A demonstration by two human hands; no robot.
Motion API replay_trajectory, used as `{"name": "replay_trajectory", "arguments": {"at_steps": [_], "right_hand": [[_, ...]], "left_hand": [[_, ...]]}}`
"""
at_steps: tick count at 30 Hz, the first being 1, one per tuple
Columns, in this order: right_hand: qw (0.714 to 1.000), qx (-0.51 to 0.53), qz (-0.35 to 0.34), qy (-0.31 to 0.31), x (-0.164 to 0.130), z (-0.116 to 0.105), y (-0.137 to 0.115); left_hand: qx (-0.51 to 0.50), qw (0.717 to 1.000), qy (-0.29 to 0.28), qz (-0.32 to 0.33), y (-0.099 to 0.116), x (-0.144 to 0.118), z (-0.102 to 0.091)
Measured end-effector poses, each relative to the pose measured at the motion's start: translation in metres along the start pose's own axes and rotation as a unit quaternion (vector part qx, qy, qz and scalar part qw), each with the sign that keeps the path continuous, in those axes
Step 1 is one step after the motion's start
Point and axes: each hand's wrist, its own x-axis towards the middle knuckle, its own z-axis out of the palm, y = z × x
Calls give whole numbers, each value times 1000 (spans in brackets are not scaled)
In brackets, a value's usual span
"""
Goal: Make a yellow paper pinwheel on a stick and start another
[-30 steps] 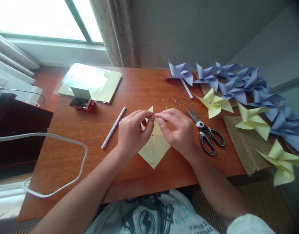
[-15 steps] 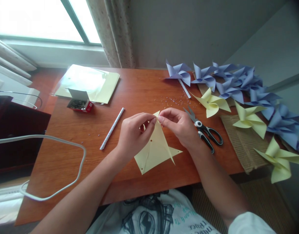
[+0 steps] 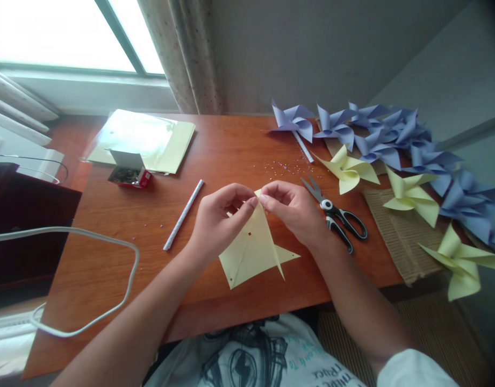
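A yellow paper sheet (image 3: 253, 252), cut in from its corners and marked with small holes, hangs tilted between my hands over the table. My left hand (image 3: 227, 215) pinches its upper edge between thumb and index finger. Beside it, my right hand (image 3: 291, 207) also pinches the paper, its fingertips almost touching the left ones. The fingers hide the top corner. To the left lies a rolled white paper stick (image 3: 184, 215). Right of my right hand rest scissors (image 3: 331, 212) with black and white handles, their blades apart.
Purple pinwheels (image 3: 378, 134) and yellow pinwheels (image 3: 412, 196) line the right side, partly on corrugated cardboard (image 3: 396, 236). Tiny paper bits (image 3: 287, 169) lie scattered. An open red box (image 3: 130, 174) sits by a stack of yellow paper (image 3: 178, 145). A white cable (image 3: 136, 258) loops at left.
The view has shifted slightly. Both hands keep their pinch on the yellow paper, and the fingertips have moved a little, covering more of its top corner.
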Motion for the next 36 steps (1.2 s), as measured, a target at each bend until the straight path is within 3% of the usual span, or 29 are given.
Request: {"name": "replay_trajectory", "arguments": {"at_steps": [10, 14, 16, 20, 25, 31, 36], "right_hand": [[1000, -7, -11, -9, 2, 0, 0], [993, -95, -62, 34, -2, -17, -7], [972, -196, -82, 97, -14, -32, -10], [888, -406, -70, 203, -57, -70, -8], [807, -552, -26, 208, -104, -104, 12], [789, -592, 14, 165, -112, -122, 39], [789, -594, 32, 157, -109, -123, 34]], "left_hand": [[-29, 999, -4, -30, 4, 1, 0], [-40, 999, 5, -37, 5, 1, 0], [-47, 998, 3, -39, 4, 1, -1], [-57, 997, -9, -45, 4, 1, -1], [-73, 995, -9, -62, 5, 1, 0], [-68, 996, -19, -47, 5, 1, 0], [-56, 998, -29, -28, 6, -1, 0]]}}
